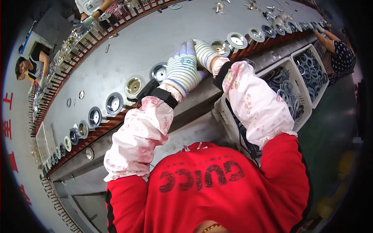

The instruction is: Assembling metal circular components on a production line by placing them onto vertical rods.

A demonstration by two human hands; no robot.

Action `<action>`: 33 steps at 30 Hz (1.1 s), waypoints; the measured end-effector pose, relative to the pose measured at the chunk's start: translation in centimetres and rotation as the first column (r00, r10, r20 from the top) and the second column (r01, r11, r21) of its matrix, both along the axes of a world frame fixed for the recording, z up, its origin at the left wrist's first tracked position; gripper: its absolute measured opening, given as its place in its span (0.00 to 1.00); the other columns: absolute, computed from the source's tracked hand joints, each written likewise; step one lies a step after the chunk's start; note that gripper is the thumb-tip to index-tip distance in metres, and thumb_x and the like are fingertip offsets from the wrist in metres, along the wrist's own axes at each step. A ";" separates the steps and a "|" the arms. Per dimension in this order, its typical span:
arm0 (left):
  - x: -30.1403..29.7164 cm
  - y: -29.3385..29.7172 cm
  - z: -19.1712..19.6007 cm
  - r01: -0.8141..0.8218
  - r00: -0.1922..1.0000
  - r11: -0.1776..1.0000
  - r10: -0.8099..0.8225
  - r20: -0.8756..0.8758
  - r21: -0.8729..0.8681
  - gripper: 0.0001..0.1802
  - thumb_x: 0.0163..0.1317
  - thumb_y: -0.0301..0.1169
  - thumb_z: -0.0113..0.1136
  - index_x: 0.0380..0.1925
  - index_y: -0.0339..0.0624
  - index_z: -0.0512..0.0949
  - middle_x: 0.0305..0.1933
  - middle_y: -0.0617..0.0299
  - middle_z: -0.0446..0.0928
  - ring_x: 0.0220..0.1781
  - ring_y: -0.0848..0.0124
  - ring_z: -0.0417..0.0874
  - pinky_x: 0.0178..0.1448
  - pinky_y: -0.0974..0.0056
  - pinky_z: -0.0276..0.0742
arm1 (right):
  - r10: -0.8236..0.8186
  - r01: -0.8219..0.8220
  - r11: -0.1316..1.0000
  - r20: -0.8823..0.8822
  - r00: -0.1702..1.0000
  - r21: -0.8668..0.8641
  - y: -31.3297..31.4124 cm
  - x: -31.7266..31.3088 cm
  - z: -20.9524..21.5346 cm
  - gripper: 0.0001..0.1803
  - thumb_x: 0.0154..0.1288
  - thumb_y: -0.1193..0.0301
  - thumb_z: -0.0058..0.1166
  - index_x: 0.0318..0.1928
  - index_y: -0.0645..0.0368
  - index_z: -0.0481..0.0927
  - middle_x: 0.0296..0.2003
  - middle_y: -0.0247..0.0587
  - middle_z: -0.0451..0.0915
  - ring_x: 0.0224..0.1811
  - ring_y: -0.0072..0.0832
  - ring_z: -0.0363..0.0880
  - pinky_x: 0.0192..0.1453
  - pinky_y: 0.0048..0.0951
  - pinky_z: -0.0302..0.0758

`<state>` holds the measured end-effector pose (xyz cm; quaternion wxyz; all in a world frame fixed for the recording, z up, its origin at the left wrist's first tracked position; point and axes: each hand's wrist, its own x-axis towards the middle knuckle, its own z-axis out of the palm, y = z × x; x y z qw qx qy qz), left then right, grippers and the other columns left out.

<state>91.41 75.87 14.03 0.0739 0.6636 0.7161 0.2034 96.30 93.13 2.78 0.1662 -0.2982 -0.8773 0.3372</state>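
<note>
My left hand [182, 70], in a striped knit glove, is over the row of parts at the near edge of the metal table. Close against it is my right hand [205, 54], in the same kind of glove. The fingers of both hands look bent inward, and whatever lies between them is hidden. Beside my left hand sits a round flanged metal cup [158, 72], like a sink strainer. Another strainer with a yellowish centre [134, 86] stands further left. Just right of my right hand is a shiny strainer [220, 48].
Red-brown slats [103, 121] carry a curved line of strainers along the table [112, 64]. At right stand white crates [299, 120] of grey rings. Loose metal fittings [276, 17] lie at the far right. Co-workers [338, 54] work at the right and far left.
</note>
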 end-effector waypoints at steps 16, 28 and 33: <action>-6.5 -2.2 -2.9 -0.119 0.961 0.976 0.067 -0.268 -0.184 0.33 0.58 0.51 0.69 0.58 0.41 0.77 0.53 0.42 0.78 0.54 0.43 0.81 0.59 0.45 0.79 | -0.028 0.062 0.994 -0.324 0.946 0.095 -8.9 4.1 10.9 0.22 0.75 0.57 0.48 0.58 0.56 0.82 0.47 0.56 0.86 0.52 0.54 0.85 0.61 0.47 0.79; -8.5 -5.0 -3.9 -0.261 0.956 0.928 0.210 -0.206 -0.266 0.24 0.71 0.48 0.51 0.51 0.41 0.82 0.53 0.43 0.82 0.57 0.45 0.82 0.61 0.46 0.78 | -0.015 -0.106 0.974 0.526 0.850 0.199 -3.0 0.5 7.6 0.28 0.74 0.48 0.44 0.50 0.58 0.87 0.50 0.53 0.87 0.55 0.51 0.84 0.63 0.47 0.77; -9.0 -4.7 -2.9 -0.421 0.906 0.776 0.335 -0.258 -0.471 0.28 0.76 0.51 0.41 0.53 0.45 0.85 0.56 0.43 0.83 0.59 0.45 0.82 0.64 0.48 0.77 | 0.046 -0.166 0.970 0.538 0.842 0.177 -4.2 0.5 7.9 0.30 0.74 0.47 0.43 0.48 0.59 0.88 0.48 0.53 0.87 0.53 0.52 0.84 0.62 0.48 0.78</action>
